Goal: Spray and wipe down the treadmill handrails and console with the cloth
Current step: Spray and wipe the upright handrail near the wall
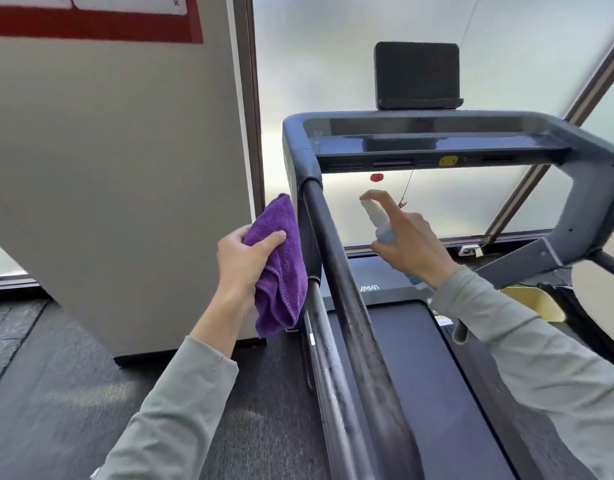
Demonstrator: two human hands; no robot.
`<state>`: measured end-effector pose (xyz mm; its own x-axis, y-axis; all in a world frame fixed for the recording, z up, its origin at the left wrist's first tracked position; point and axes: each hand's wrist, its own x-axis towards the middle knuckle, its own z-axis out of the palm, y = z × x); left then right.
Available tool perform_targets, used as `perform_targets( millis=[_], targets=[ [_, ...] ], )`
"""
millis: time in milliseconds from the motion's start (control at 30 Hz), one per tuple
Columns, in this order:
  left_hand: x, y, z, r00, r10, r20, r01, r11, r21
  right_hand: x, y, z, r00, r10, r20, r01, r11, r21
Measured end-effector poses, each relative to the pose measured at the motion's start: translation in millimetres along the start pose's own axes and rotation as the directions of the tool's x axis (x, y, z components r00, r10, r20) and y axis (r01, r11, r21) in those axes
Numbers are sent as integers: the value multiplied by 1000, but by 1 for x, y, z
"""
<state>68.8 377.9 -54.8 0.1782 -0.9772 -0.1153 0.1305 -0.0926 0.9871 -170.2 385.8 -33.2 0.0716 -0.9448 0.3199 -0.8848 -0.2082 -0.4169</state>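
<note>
My left hand [244, 261] gripped the folded purple microfibre cloth [279, 265] beside the black tubular left handrail [336, 271]; my right hand [407, 237] squeezed the small clear spray bottle [376, 220], nozzle seemingly aimed leftward. Mist could miss, wetting the dark treadmill belt [437, 375].

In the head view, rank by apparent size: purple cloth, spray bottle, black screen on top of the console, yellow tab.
1. Black screen
2. Purple cloth, looks close to the screen, and nearer the camera, so unsure
3. Spray bottle, partly hidden by the right hand
4. Yellow tab

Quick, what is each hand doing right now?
Left hand: closed around the purple cloth, beside the handrail.
Right hand: closed around the spray bottle, one finger on its top.
</note>
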Motion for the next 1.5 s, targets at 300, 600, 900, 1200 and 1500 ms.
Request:
perform_targets(
  millis=[300,600,900,1200,1500],
  targets=[
    [-19,0,-2,1000,12,28,-12,1000,0,-40,5,-11,999,-47,6,46,998,43],
    [-39,-2,-9,999,-1,33,0,1000,16,-60,-1,-17,982,-87,-166,83,996,-31],
    [-64,0,-11,999,12,32,-11,1000,-29,-95,3,-30,992,-64,-113,63,998,-9],
    [-85,-4,-8,999,4,36,-3,1000,-24,-116,1,-21,990,-97,-105,101,994,38],
    [-100,-3,-7,999,11,31,-10,999,-31,-127,5,-30,982,-98,-159,100,995,7]
  ],
)
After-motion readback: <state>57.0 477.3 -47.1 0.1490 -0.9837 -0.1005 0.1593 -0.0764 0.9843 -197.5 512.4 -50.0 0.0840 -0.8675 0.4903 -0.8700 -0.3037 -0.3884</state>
